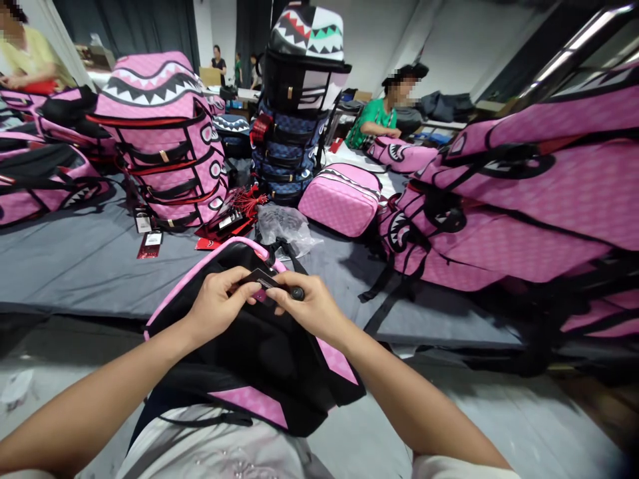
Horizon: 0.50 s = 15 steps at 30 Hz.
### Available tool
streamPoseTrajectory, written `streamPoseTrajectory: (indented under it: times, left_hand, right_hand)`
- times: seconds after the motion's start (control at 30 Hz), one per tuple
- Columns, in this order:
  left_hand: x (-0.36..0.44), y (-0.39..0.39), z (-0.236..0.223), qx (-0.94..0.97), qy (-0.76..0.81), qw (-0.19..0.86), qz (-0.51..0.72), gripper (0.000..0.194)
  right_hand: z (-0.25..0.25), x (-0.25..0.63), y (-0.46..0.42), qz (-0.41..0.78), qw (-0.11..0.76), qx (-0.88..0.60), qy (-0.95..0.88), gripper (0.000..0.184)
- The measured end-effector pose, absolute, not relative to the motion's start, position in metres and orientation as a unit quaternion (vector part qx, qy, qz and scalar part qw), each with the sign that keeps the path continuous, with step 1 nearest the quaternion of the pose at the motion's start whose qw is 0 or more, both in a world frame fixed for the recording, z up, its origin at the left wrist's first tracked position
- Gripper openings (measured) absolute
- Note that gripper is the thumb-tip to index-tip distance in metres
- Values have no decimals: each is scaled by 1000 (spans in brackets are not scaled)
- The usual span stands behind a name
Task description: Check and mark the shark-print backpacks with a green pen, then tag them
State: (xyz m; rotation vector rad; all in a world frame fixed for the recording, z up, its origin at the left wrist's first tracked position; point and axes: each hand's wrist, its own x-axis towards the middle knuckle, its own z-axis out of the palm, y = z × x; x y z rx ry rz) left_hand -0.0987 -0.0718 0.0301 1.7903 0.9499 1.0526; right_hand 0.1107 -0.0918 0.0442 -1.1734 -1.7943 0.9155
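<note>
Handling a small dark card (260,277), seemingly the step now. Left hand (218,297) pinches one end, right hand (310,301) the other, thumbs uppermost. Card is held over the black-and-pink bag (232,352), tilted at the near edge of the table (84,266). Next move likely calls for a firm pinch, the top strap (286,249) kept clear. Round black piece (298,293) beside right hand, use unclear.

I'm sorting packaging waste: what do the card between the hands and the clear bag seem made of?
Card: perhaps smooth cardboard; it looks thin, flat and dark, though plastic is possible. Clear bag: probably thin plastic film, glossy; it is see-through, with bright creases.
</note>
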Motion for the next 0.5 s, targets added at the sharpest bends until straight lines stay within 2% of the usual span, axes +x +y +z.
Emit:
streamPoseTrajectory:
  times: [0.07, 0.17, 0.3, 0.4, 0.5]
  left_hand:
    - [-97, -74, 30, 705, 389, 425, 413, 22]
    - [-97, -77, 29, 741, 391, 369, 402, 19]
    - [-112, -74, 20, 808, 372, 195, 412, 18]
    - [-130, -63, 4, 823, 446, 25, 351, 42]
    - [-146, -53, -14, 822, 502, -21, 268, 43]
  right_hand:
    - [47, 111, -94, 297, 398, -460, -736, 13]
    - [46, 112, -93, 237, 393, -445, -769, 10]
    - [39, 115, -82, 180, 384, -473, -773, 16]
    - [29, 114, -66, 119, 384, -534, -744, 17]
    - [21, 104, -52, 130, 349, -572, -731, 22]
